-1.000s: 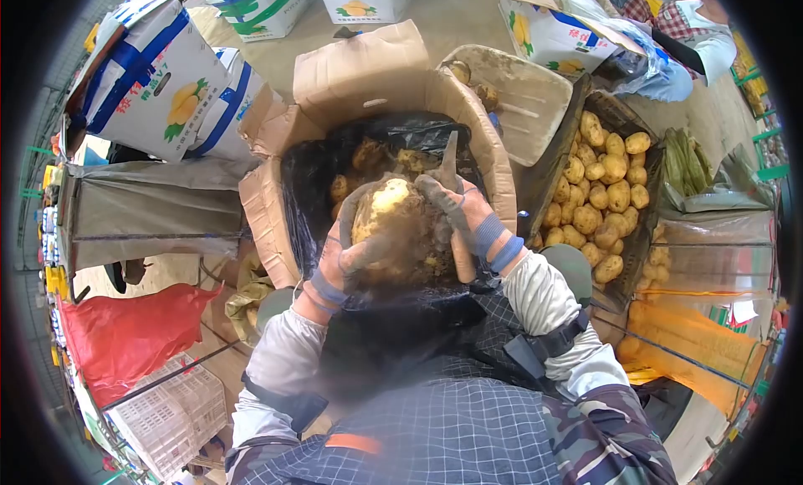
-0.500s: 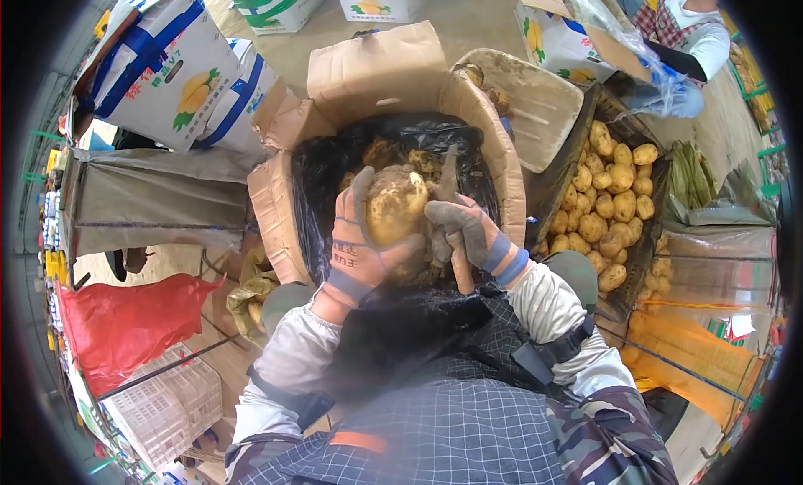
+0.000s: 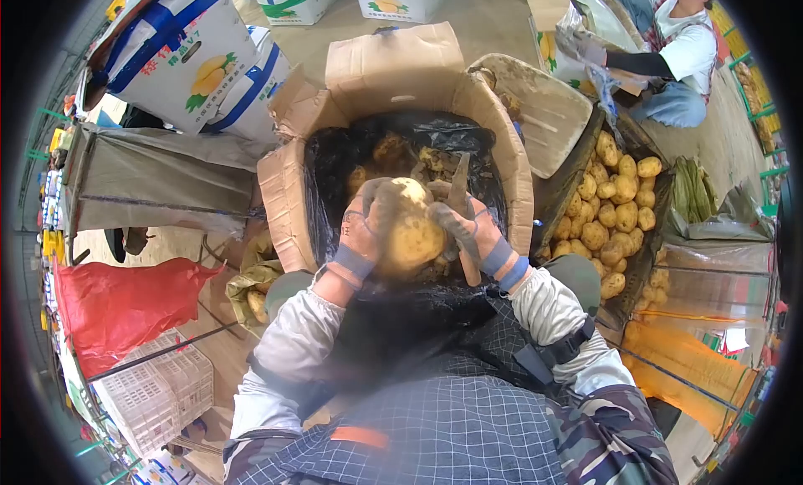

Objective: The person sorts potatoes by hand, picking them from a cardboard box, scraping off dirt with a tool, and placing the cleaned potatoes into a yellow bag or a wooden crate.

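My left hand, in an orange and grey work glove, is closed around a large yellow potato. A pale cut patch shows at its top. My gloved right hand grips a knife with a wooden handle, its dirty blade pointing away from me. The right fingers and thumb are close against the potato's right side. Both hands are over an open cardboard box lined with a black plastic bag. Soil-covered potatoes and scraps lie inside it.
To the right stands a dark crate of clean potatoes, beside a dirty pale scoop. White printed cartons are at the upper left. A red sheet and grey fabric hang at left. Another person crouches at upper right.
The potato has been turned in my left hand, which now wraps its left side with curled fingers. The knife blade has shifted right a little. The other person has moved into fuller view.
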A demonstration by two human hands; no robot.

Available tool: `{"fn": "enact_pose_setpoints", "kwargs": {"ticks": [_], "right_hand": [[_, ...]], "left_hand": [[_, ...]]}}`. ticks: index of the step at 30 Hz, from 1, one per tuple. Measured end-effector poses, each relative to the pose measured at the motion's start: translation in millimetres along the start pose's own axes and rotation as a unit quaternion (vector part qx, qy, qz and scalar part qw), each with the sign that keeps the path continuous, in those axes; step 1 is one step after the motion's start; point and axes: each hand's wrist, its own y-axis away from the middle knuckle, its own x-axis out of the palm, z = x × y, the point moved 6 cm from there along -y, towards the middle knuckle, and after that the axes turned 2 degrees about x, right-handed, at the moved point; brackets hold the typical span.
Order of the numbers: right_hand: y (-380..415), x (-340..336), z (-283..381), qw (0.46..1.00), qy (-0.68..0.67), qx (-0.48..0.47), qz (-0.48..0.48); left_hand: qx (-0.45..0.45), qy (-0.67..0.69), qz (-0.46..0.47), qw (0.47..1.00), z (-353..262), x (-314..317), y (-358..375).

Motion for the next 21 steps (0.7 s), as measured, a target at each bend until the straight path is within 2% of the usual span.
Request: {"fn": "enact_pose_setpoints", "kwargs": {"ticks": [2, 5, 8, 11, 18, 21], "right_hand": [[-2, 3, -17, 0.995, 0.091, 0.032, -0.031], [-7, 6, -40, 0.987, 0.155, 0.034, -0.023], [17, 28, -11, 0.994, 0.055, 0.083, 0.042], [15, 21, -11, 0.995, 0.072, 0.035, 0.061], [15, 13, -15, 0.996, 0.028, 0.052, 0.074], [17, 16, -13, 0.993, -0.033, 0.050, 0.106]], "left_hand": [[0.035, -0.086, -0.076, 0.993, -7, -11, 1], [0.061, -0.075, -0.098, 0.990, -20, -3, 5], [0.092, -0.064, -0.080, 0.990, -27, -8, 2], [0.082, -0.032, -0.058, 0.994, -38, -7, 0], [0.078, 0.005, -0.030, 0.996, -48, -4, -1], [0.036, 0.037, -0.010, 0.999, -35, -5, -4]]}}
